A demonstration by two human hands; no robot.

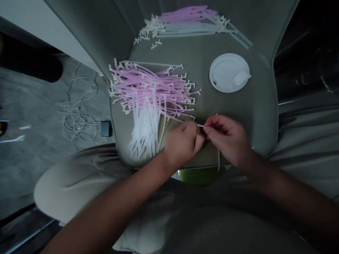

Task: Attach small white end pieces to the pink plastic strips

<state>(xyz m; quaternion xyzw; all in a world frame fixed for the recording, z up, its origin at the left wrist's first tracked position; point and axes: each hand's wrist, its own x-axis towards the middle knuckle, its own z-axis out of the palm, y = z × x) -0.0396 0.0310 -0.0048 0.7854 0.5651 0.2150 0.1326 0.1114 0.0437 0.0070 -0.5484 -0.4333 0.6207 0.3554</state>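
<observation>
My left hand (184,141) is closed round a thin plastic tube, whose pale end (200,125) sticks out between my two hands. At that end my right hand (229,139) is pinched, thumb against fingertips; the small part between them is mostly hidden. Left of my hands lies a heap of pink tubes (148,86) with small white T-shaped connectors on their ends. Clear whitish tubes (144,132) lie over its near side. Below my right hand a single pale tube (218,160) reaches over the seat's front edge.
Everything lies on a grey-green chair seat (197,53). At the back are more pink tubes (185,14), whitish tubes (190,30) and loose T connectors (153,27). A round white lid (222,65) holds a small white lump. Coiled cables (79,116) lie on the floor at left.
</observation>
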